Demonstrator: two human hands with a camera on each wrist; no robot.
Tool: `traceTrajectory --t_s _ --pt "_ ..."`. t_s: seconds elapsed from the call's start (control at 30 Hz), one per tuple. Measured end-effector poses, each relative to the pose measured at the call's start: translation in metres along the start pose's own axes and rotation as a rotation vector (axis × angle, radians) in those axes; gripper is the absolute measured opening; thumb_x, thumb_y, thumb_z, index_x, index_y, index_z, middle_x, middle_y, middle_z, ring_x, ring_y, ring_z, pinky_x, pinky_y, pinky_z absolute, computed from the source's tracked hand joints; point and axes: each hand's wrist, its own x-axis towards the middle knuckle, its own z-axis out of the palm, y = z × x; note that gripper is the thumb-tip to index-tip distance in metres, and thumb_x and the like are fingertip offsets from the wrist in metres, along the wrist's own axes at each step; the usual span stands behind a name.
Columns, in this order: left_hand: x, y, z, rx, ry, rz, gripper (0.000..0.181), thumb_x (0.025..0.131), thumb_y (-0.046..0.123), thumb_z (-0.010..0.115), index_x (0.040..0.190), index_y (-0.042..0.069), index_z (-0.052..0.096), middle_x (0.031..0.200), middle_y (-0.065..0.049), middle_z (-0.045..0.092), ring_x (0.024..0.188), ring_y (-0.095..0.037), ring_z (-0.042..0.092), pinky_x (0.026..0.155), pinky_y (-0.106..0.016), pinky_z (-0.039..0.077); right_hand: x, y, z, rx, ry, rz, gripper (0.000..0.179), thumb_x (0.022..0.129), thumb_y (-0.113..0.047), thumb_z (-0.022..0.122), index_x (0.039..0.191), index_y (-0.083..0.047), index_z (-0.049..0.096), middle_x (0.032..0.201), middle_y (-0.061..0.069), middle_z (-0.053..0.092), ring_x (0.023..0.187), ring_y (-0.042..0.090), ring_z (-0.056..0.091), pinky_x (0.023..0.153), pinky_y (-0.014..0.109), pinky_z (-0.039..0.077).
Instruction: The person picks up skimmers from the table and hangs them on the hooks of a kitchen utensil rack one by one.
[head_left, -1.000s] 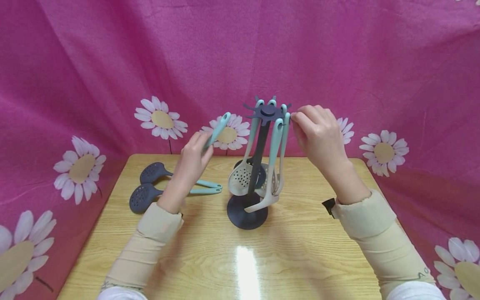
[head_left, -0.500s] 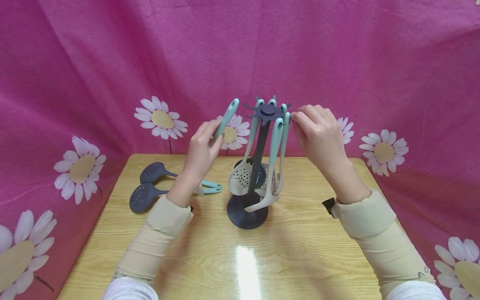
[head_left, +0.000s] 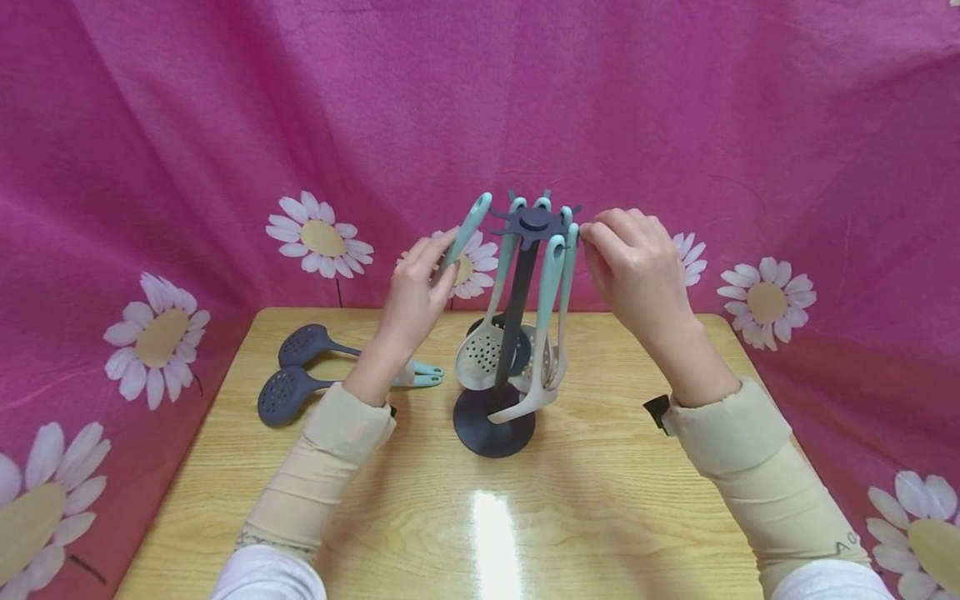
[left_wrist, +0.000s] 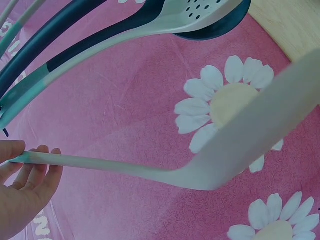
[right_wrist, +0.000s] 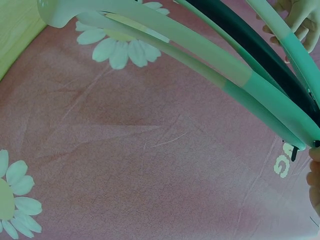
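Observation:
My left hand point(head_left: 412, 296) holds a spatula point(left_wrist: 225, 150) by its mint handle, hole end up. In the left wrist view its pale blade bends away from the neck, seen nearly edge-on. The handle tip is just left of the dark utensil stand point(head_left: 517, 312), apart from its hooks. My right hand point(head_left: 637, 267) pinches at a hook on the stand's right side, beside the hanging handles; the fingertips are partly hidden. From the stand hang a pale skimmer point(head_left: 480, 362), a pale turner point(head_left: 538, 392) and other mint-handled utensils, partly hidden behind these.
Two dark skimmers point(head_left: 283, 397) with mint handles lie on the wooden table point(head_left: 600, 500), left of the stand's round base point(head_left: 491, 429); my left forearm covers part of them. A pink cloth point(head_left: 375, 125) with daisies hangs behind and at the sides.
My left hand has carried the spatula right and upward, closer to the stand's hooks. The right hand stays in place at the stand.

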Motion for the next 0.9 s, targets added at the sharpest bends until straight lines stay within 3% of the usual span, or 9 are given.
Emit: traceTrajectory --t_s 0.33,0.57,0.77,0.9 --pt "0.003 -0.002 0.003 -0.026 -0.049 -0.009 0.038 0.086 -0.004 0.057 0.124 -0.002 0.054 0.107 -0.018 0.059 0.082 -0.023 0.057 0.071 -0.03 0.052 -0.001 0.0 0.0 0.006 0.008 0.004 0.005 0.082 0.006 0.056 0.083 0.004 0.061 0.077 0.014 0.057 0.067 0.031 0.051 0.057 0.038 0.04" --pt "0.001 -0.001 0.009 -0.06 -0.078 0.019 0.039 0.084 -0.006 0.058 0.122 -0.002 0.054 0.101 -0.017 0.059 0.083 -0.024 0.057 0.072 -0.031 0.052 -0.001 -0.002 0.001 0.031 0.036 0.022 0.005 0.082 0.007 0.056 0.081 0.004 0.06 0.076 0.014 0.057 0.066 0.031 0.05 0.057 0.04 0.039" --pt "-0.001 -0.003 0.016 -0.098 -0.064 0.042 0.039 0.085 -0.007 0.057 0.123 -0.004 0.053 0.1 -0.018 0.06 0.085 -0.025 0.059 0.072 -0.031 0.053 0.0 -0.001 0.001 0.017 0.018 0.006 0.005 0.083 0.006 0.056 0.083 0.005 0.061 0.077 0.014 0.057 0.067 0.031 0.051 0.057 0.038 0.039" --pt "-0.003 -0.005 0.021 -0.12 -0.047 0.049 0.038 0.084 -0.007 0.058 0.122 -0.006 0.054 0.109 -0.021 0.059 0.084 -0.026 0.061 0.072 -0.031 0.053 -0.001 -0.002 0.002 0.033 0.039 0.021 0.005 0.082 0.007 0.057 0.082 0.004 0.061 0.076 0.013 0.057 0.066 0.031 0.05 0.057 0.04 0.039"
